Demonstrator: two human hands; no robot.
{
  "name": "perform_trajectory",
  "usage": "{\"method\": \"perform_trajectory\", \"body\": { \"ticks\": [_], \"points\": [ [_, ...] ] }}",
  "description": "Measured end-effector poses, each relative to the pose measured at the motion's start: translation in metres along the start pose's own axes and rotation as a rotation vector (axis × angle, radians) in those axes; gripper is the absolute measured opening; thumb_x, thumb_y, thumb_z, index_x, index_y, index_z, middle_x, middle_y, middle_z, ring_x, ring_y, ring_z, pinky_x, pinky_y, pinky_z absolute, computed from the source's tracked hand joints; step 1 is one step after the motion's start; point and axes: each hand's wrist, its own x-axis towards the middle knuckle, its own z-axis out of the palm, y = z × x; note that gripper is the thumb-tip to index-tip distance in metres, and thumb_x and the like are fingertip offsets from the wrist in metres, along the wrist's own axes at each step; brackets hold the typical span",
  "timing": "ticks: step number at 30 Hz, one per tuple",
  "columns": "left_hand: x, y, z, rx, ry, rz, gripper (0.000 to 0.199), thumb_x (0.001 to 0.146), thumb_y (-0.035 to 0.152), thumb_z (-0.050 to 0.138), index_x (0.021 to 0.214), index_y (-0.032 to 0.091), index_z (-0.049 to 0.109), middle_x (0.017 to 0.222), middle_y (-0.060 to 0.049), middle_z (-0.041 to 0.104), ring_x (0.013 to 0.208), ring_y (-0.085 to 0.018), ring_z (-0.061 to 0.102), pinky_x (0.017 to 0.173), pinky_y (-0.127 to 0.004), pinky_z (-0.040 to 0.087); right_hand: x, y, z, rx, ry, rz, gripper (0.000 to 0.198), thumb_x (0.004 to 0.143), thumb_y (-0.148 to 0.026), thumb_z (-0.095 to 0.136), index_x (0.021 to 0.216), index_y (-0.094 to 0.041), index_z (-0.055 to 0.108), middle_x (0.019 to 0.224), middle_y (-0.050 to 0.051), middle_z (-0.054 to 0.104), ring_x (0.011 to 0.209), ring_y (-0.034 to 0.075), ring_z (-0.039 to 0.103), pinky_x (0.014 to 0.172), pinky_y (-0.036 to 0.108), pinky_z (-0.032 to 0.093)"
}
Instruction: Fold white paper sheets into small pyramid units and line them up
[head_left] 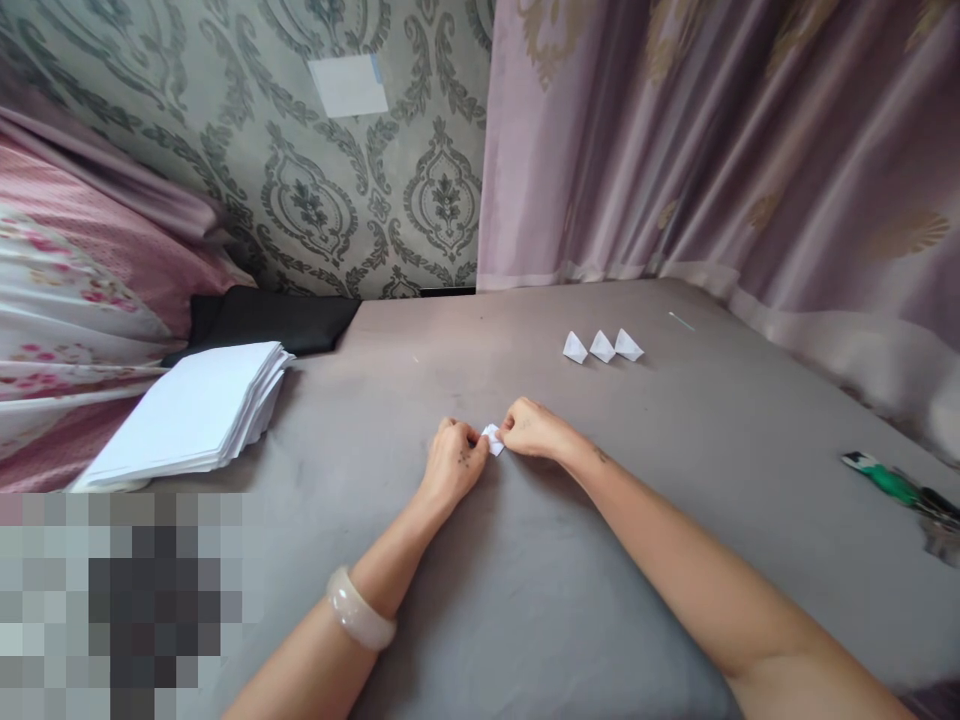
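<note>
A small piece of folded white paper (493,440) is at the middle of the grey-covered surface (570,580), pinched between both hands. My left hand (456,455) is closed on its left side, thumb and fingers together. From the right, my right hand (534,428) grips the other edge with bent fingers. The fingers hide part of the paper, so its full shape does not show. Beyond my right hand stand three small folded white paper shapes (602,347) in a row, pointed at the top.
A thick stack of white paper sheets (187,405) lies at left, before a folded black cloth (270,318). A green-handled tool (889,482) lies at the right edge. A thin stick (681,321) rests near the pink curtain (600,150). Pixelation covers the lower left corner.
</note>
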Motion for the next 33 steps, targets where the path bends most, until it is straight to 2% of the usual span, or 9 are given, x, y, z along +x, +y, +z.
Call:
{"method": "perform_trajectory", "body": {
  "ticks": [3,7,10,12,15,20,26,30,33],
  "points": [
    [0.001,0.001,-0.001,0.032,-0.008,0.006,0.023,0.079,0.032,0.053,0.074,0.014,0.066,0.086,-0.01,0.059,0.075,-0.019,0.056,0.072,-0.03,0.044,0.002,-0.004,-0.008,0.078,-0.089,0.036,0.014,0.065,-0.023,0.065,0.053,-0.015,0.063,0.043,0.003,0.056,0.046,0.015,0.055,0.047,0.023,0.037],
    [0.001,0.0,-0.001,0.044,-0.008,0.009,0.022,0.079,0.031,0.053,0.074,0.015,0.066,0.086,-0.009,0.06,0.075,-0.017,0.057,0.07,-0.028,0.043,-0.003,0.001,-0.021,0.32,-0.217,0.063,0.012,0.071,-0.024,0.065,0.066,-0.014,0.067,0.05,0.002,0.062,0.049,0.012,0.059,0.05,0.02,0.046],
    [0.002,-0.002,0.0,0.039,-0.02,0.012,0.021,0.079,0.032,0.053,0.074,0.015,0.066,0.086,-0.009,0.06,0.075,-0.018,0.058,0.07,-0.027,0.043,-0.006,0.009,-0.024,0.517,-0.258,0.054,0.013,0.071,-0.027,0.068,0.071,-0.013,0.068,0.053,0.002,0.063,0.053,0.01,0.06,0.054,0.018,0.049],
    [0.003,-0.003,0.001,0.032,-0.029,0.009,0.022,0.079,0.032,0.053,0.073,0.015,0.066,0.086,-0.009,0.06,0.075,-0.018,0.058,0.069,-0.027,0.043,-0.006,0.014,-0.021,0.531,-0.252,0.022,0.015,0.069,-0.027,0.071,0.072,-0.013,0.069,0.052,0.001,0.063,0.052,0.009,0.059,0.052,0.017,0.048],
    [0.002,-0.003,0.001,0.029,-0.025,0.023,0.022,0.079,0.031,0.052,0.074,0.015,0.065,0.086,-0.008,0.06,0.076,-0.018,0.058,0.07,-0.028,0.043,-0.002,0.019,-0.013,0.431,-0.204,-0.013,0.015,0.07,-0.027,0.069,0.073,-0.013,0.069,0.051,0.001,0.061,0.048,0.01,0.057,0.048,0.017,0.045],
    [0.001,-0.003,0.002,0.026,-0.01,0.039,0.02,0.08,0.029,0.051,0.074,0.015,0.064,0.086,-0.008,0.059,0.076,-0.018,0.058,0.072,-0.028,0.043,-0.001,0.015,-0.005,0.134,-0.081,-0.079,0.016,0.074,-0.026,0.059,0.068,-0.015,0.069,0.052,0.002,0.062,0.05,0.011,0.057,0.046,0.018,0.038],
    [-0.003,-0.001,-0.002,0.012,-0.015,0.028,0.019,0.081,0.029,0.053,0.077,0.015,0.065,0.087,-0.009,0.057,0.079,-0.019,0.056,0.074,-0.03,0.043,-0.005,-0.008,-0.012,-0.102,-0.062,-0.002,0.013,0.072,-0.022,0.061,0.06,-0.017,0.066,0.055,0.007,0.064,0.055,0.016,0.06,0.049,0.023,0.037],
    [-0.008,-0.004,-0.005,0.063,0.111,0.072,0.02,0.08,0.033,0.058,0.085,0.015,0.066,0.094,-0.01,0.053,0.093,-0.023,0.051,0.083,-0.035,0.042,-0.005,-0.025,-0.019,-0.211,-0.094,0.052,0.003,0.067,-0.018,0.066,0.067,-0.016,0.067,0.071,0.014,0.069,0.071,0.023,0.066,0.059,0.027,0.043],
    [-0.005,-0.009,-0.003,0.078,0.1,0.051,0.02,0.079,0.035,0.061,0.083,0.016,0.069,0.091,-0.01,0.053,0.096,-0.025,0.049,0.086,-0.036,0.04,-0.006,-0.033,-0.025,-0.265,-0.12,0.065,0.011,0.066,-0.017,0.068,0.076,-0.014,0.069,0.086,0.017,0.071,0.085,0.027,0.066,0.067,0.029,0.045]
  ]
}}
